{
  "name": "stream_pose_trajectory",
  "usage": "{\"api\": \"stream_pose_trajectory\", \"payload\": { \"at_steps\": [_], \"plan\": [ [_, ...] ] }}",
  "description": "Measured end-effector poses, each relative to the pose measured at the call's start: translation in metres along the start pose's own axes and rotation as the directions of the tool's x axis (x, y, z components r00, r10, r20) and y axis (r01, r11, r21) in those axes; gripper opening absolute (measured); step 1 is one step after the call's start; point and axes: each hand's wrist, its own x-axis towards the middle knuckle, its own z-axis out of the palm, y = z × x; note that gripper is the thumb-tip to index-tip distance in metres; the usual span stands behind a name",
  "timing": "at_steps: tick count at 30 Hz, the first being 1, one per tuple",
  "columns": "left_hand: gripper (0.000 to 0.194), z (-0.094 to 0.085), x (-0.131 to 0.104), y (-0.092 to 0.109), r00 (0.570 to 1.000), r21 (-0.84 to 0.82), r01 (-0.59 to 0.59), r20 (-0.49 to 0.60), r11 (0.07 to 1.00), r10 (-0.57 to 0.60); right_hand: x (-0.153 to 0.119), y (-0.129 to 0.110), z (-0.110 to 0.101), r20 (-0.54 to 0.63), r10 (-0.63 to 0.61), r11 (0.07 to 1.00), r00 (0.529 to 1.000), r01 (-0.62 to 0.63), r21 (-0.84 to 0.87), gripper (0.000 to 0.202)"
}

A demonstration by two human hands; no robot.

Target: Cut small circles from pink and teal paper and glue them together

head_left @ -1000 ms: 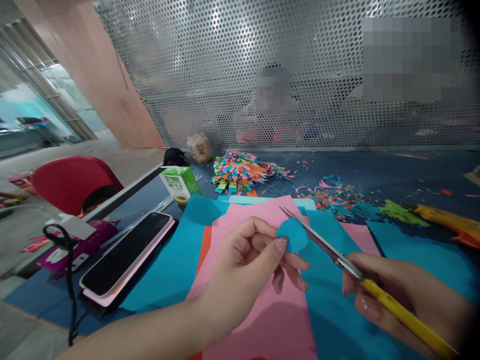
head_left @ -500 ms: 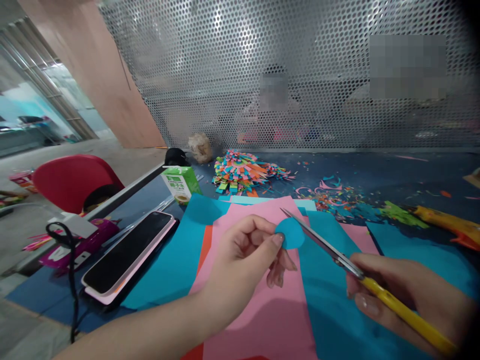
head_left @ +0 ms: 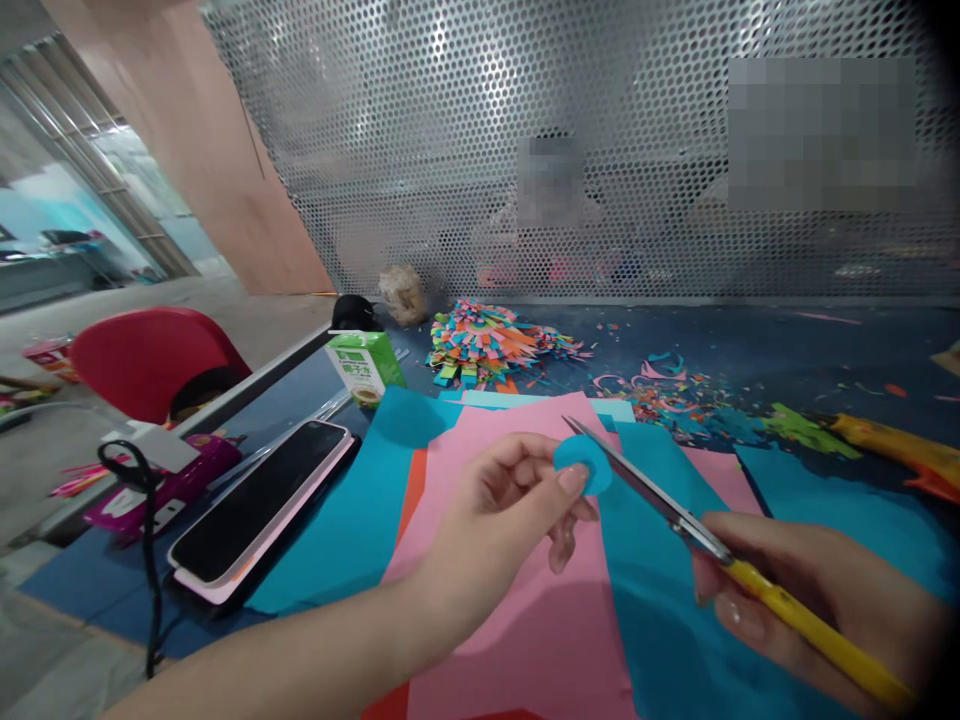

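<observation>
Between its thumb and fingers, my left hand [head_left: 517, 500] pinches a small round blue paper piece [head_left: 598, 470]. My right hand [head_left: 810, 590] is wrapped round the yellow handle of a pair of scissors [head_left: 660, 500]. The blades point up and left, with their tips slightly parted, and they lie right by the edge of the blue piece; whether they touch it I cannot tell. Under my hands lies a pink sheet [head_left: 540, 640] on top of larger blue sheets [head_left: 660, 640], with an orange edge showing at its left.
A phone [head_left: 259, 505], a green and white carton [head_left: 366, 368] and a purple object [head_left: 184, 480] are on the left. Fringed paper strips [head_left: 480, 340] pile up at the back, with scraps [head_left: 675, 395] beside them. A yellow-orange tool [head_left: 892, 440] lies right. People show behind the perforated metal screen [head_left: 420, 110].
My left thumb has slid further over the blue piece, and my left hand has shifted slightly right. The scissors have barely moved.
</observation>
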Motion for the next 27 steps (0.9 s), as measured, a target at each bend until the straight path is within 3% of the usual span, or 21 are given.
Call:
{"api": "stream_pose_trajectory", "payload": {
  "at_steps": [4,10,20,27],
  "plan": [
    [0.022,0.000,0.000,-0.001,1.000,-0.030,0.021,-0.010,0.999,-0.022,0.002,-0.012,-0.004,0.064,0.080,0.993,0.995,-0.085,0.076,0.045],
    [0.021,0.001,-0.002,0.001,0.999,-0.027,0.033,-0.024,0.999,-0.034,0.003,-0.024,-0.007,0.105,0.064,0.992,0.992,-0.075,0.103,0.032],
    [0.026,0.003,-0.003,0.002,0.997,-0.003,0.061,-0.037,0.998,-0.061,0.003,-0.023,-0.005,0.051,0.035,0.993,0.998,-0.041,0.115,0.034],
    [0.022,0.001,-0.003,0.001,0.998,-0.019,0.058,-0.014,0.998,-0.058,0.003,-0.014,-0.006,0.102,0.051,0.999,0.993,-0.052,0.010,0.037]
  ]
}}
